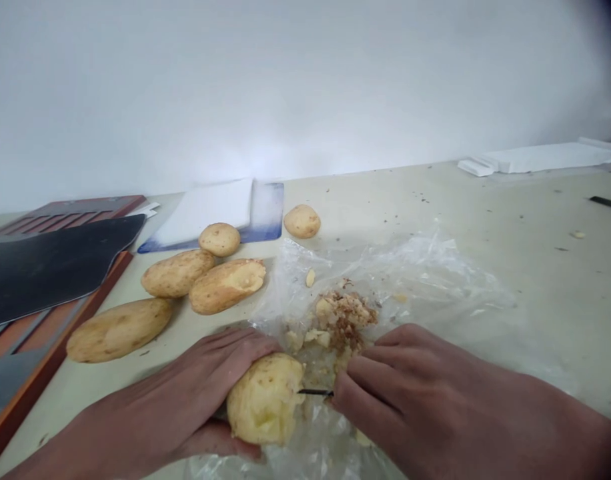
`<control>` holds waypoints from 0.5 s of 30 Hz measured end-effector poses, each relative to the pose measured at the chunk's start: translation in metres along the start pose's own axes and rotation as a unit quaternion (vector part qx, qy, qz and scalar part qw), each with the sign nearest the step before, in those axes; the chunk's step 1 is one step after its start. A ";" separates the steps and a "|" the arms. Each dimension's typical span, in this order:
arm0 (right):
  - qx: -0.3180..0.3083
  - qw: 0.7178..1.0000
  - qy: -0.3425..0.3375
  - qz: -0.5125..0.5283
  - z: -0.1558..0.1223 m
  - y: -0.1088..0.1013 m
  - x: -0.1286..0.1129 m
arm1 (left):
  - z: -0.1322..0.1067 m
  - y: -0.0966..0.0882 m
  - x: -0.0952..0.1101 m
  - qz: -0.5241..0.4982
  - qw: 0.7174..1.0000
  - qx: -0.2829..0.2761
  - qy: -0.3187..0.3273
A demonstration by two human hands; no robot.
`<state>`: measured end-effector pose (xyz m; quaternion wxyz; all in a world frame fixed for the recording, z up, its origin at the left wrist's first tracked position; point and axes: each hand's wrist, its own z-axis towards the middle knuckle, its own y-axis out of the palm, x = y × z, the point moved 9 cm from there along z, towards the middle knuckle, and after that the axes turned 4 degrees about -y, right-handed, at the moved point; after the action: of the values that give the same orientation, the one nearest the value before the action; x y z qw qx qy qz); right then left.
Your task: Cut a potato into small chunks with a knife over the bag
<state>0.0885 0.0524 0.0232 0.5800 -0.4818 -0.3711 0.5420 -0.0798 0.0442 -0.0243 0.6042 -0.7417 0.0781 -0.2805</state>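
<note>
My left hand (195,393) is wrapped round a partly peeled potato (265,400) near the table's front edge. My right hand (410,393) is closed round a small tool whose thin dark blade (315,392) touches the potato's right side; most of the tool is hidden in the fist. Both hands are over a clear plastic bag (435,280) spread flat, with a heap of potato peelings (343,320) just beyond my fingers.
Several unpeeled potatoes (178,273) lie to the left and behind, one farther back (302,221). A white and blue board (220,210) lies at the back. A dark sheet on a reddish wooden frame (50,267) fills the left. White foam pieces (540,159) sit far right.
</note>
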 end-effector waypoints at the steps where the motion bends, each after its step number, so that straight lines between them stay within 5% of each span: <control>1: 0.004 1.000 -0.004 -0.003 -0.001 0.000 -0.001 | -0.001 0.000 0.000 0.006 1.000 0.000 -0.002; 10: 0.022 0.998 -0.023 -0.046 -0.004 -0.003 -0.007 | 0.000 -0.009 0.001 0.011 0.999 0.048 0.007; 15: 0.007 0.998 -0.029 -0.053 -0.002 0.006 -0.010 | 0.000 -0.003 0.003 0.006 1.000 0.023 0.010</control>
<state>0.0870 0.0417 0.0181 0.6004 -0.4414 -0.4091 0.5267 -0.0778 0.0436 -0.0206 0.6218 -0.7244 0.0820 -0.2862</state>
